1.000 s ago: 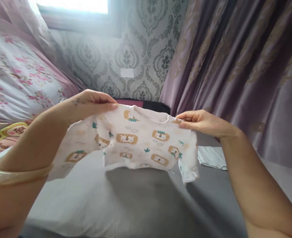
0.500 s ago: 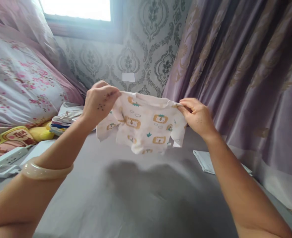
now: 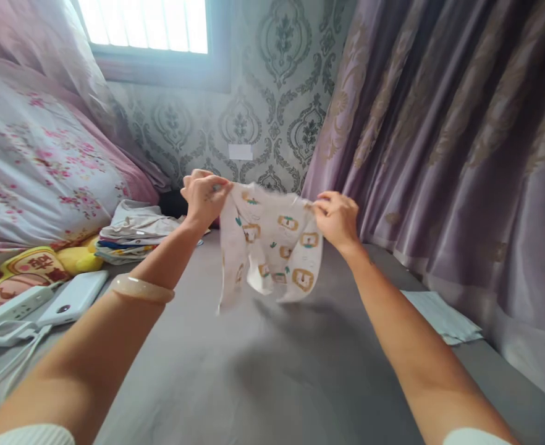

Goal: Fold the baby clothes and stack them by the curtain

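A small white long-sleeved shirt (image 3: 272,238) printed with lion faces and green leaves hangs in the air above the grey bed sheet (image 3: 198,371). My left hand (image 3: 206,196) pinches it at one shoulder, and my right hand (image 3: 337,219) pinches the other shoulder. The collar is stretched between the two hands. Both sleeves dangle down at the sides, and the hem is bunched and slightly blurred. A pale bangle (image 3: 143,288) sits on my left forearm.
Left of my arm lie a pile of folded clothes (image 3: 131,232), a yellow plush toy (image 3: 80,256), a white power bank (image 3: 74,298) and a power strip (image 3: 15,306). Folded pale cloth (image 3: 442,315) lies at right, below the purple curtain (image 3: 439,136). Patterned wall (image 3: 282,105) stands behind.
Both hands have come closer together, so the shirt is less taut across. Its sleeves now hang down instead of flaring outward, and its lower part has swung and crumpled.
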Demonstrator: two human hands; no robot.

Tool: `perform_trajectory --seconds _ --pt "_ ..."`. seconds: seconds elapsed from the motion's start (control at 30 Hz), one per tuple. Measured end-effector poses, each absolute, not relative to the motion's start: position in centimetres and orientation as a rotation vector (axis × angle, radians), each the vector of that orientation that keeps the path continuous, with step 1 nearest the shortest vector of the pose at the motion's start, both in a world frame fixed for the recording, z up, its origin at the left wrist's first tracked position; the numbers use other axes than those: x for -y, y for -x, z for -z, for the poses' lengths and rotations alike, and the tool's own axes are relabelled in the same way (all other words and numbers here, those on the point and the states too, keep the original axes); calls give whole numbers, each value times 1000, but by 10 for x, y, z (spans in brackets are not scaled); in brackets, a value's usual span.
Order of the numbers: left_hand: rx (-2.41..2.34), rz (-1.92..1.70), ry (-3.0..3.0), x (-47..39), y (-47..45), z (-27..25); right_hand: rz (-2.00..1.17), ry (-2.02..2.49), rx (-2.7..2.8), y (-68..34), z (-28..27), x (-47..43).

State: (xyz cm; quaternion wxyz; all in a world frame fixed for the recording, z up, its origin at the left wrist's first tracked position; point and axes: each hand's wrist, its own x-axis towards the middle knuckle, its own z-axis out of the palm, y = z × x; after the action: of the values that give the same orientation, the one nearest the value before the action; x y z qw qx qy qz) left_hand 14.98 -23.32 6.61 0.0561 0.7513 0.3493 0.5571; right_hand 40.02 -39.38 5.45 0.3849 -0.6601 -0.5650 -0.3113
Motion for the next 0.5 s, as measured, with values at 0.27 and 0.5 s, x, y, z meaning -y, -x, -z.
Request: perform_trajectory --seconds 0.27,0.5 --pt "-1036 -1645 -2239 231 -149 -71 793 1650 1381 -400 -60 394" --pt "-1093 -1609 -2256 227 -147 -65 781 1689 1302 -400 -55 393"
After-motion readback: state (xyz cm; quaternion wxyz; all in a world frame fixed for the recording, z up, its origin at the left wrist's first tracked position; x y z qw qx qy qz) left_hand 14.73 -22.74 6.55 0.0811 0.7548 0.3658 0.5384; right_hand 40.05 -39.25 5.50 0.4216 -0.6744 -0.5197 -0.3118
